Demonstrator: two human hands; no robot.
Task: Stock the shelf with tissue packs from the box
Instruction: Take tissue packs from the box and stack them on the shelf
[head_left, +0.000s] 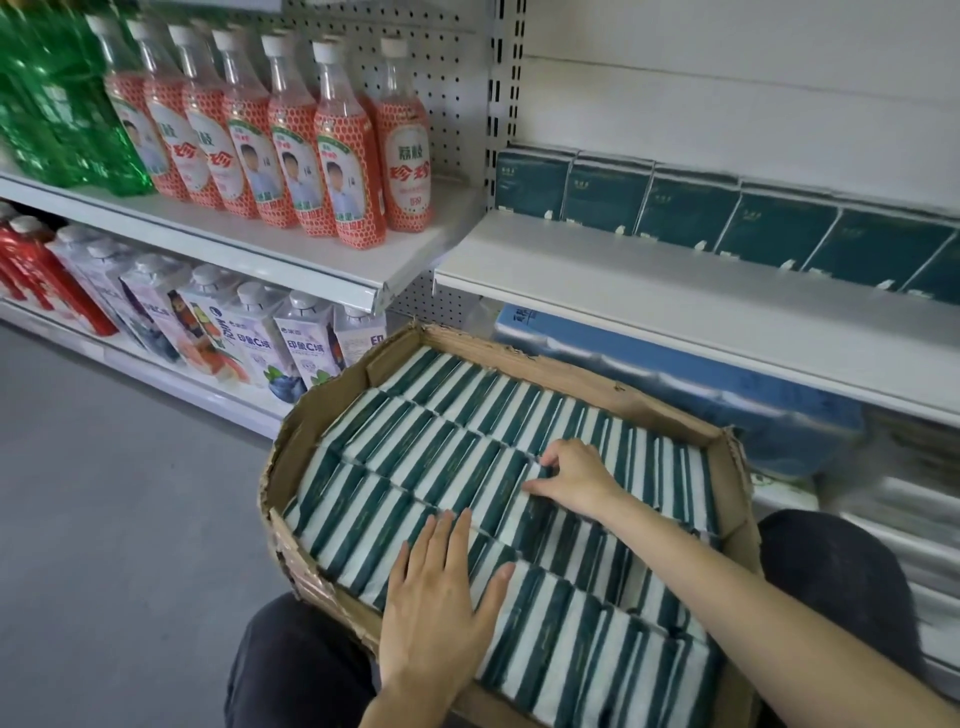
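Observation:
A torn cardboard box (550, 366) rests on my lap, packed with rows of dark green and white tissue packs (415, 467) standing on edge. My left hand (441, 597) lies flat with straight fingers on the packs near the box's front. My right hand (571, 475) reaches into the middle of the box, its curled fingertips pinching the top edge of one pack. On the white shelf (675, 291) to the right, several dark green tissue packs (727, 218) stand in a row against the back wall.
The left shelf holds orange-labelled bottles (322, 156) and green bottles (57, 104). Below stand drink cartons (260, 343) and red bottles (36, 270). Blue tissue bundles (727, 400) lie under the right shelf. Grey floor (104, 493) spreads to the left. My knees flank the box.

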